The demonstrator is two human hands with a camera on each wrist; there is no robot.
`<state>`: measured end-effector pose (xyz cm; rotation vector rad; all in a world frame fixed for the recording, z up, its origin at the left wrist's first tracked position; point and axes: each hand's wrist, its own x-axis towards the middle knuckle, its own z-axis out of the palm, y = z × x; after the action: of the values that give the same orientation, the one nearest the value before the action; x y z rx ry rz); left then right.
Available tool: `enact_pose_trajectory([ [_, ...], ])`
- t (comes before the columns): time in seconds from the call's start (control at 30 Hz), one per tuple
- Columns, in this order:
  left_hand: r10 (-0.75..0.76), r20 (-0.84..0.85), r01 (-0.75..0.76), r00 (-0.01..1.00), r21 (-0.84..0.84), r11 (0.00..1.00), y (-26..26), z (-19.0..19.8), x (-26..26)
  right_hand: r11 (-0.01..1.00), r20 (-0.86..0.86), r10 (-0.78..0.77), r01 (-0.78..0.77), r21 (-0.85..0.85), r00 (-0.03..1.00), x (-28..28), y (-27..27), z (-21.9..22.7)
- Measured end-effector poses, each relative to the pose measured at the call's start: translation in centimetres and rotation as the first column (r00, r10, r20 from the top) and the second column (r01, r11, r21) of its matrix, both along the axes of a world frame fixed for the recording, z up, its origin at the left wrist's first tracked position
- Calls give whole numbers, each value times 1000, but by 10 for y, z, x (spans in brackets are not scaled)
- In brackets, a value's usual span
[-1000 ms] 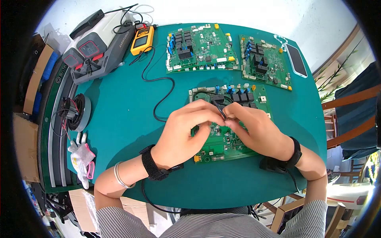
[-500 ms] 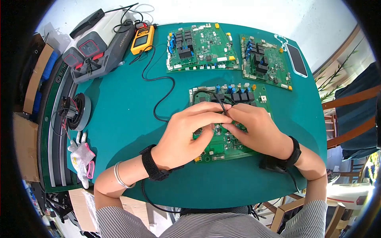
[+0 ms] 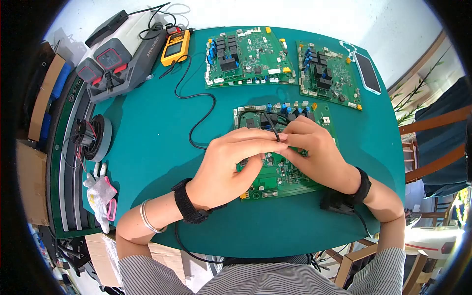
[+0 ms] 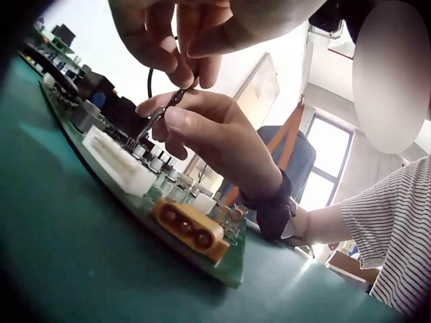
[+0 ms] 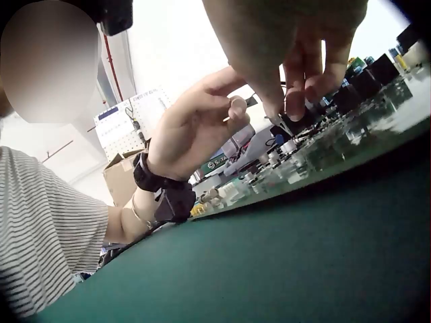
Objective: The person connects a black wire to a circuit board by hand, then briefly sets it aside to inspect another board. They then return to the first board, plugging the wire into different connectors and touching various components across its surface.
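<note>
Both my hands are over the near circuit board (image 3: 287,167), which lies flat on the green table (image 3: 147,147) right in front of me. My left hand (image 3: 231,164) comes in from the left, fingers curled, its fingertips pinching the thin black probe (image 4: 156,116) near its upper end. My right hand (image 3: 314,152) meets it from the right, thumb and fingers pinching the same probe lower down. In the left wrist view the probe slants down from my fingers, its tip on the small parts (image 4: 151,158) of the board, just behind a white connector (image 4: 118,161). The black wire (image 3: 199,105) loops from the probe across the table to the yellow meter (image 3: 176,47) at the far left. Two more boards (image 3: 248,58) lie well beyond my hands, a phone (image 3: 367,73) beside them.
</note>
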<state>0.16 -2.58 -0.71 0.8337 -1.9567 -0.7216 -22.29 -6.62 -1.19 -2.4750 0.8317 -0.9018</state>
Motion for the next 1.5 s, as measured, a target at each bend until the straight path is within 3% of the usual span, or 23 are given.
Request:
enact_pose_trajectory([
  [0.73, 19, 17, -19, 1000, 35, 999, 1, 3, 1, 999, -30, 9, -8, 40, 1000, -3, -2, 0],
  [0.93, 34, -4, -34, 999, 14, 999, 3, 5, -1, 996, -11, 18, -19, -83, 1000, -4, -4, 11],
  [1.0, 35, 5, -35, 999, 21, 999, 4, 7, -1, 970, -72, 92, -106, -221, 993, -5, -6, 15],
  [1.2, 14, -3, -14, 1000, -9, 1000, 2, 7, 0, 894, -236, 85, -179, -412, 968, -8, -5, 16],
  [1.5, 29, -1, -29, 1000, -35, 999, 6, 9, 0, 902, -35, 135, -137, -408, 990, 0, -5, 4],
])
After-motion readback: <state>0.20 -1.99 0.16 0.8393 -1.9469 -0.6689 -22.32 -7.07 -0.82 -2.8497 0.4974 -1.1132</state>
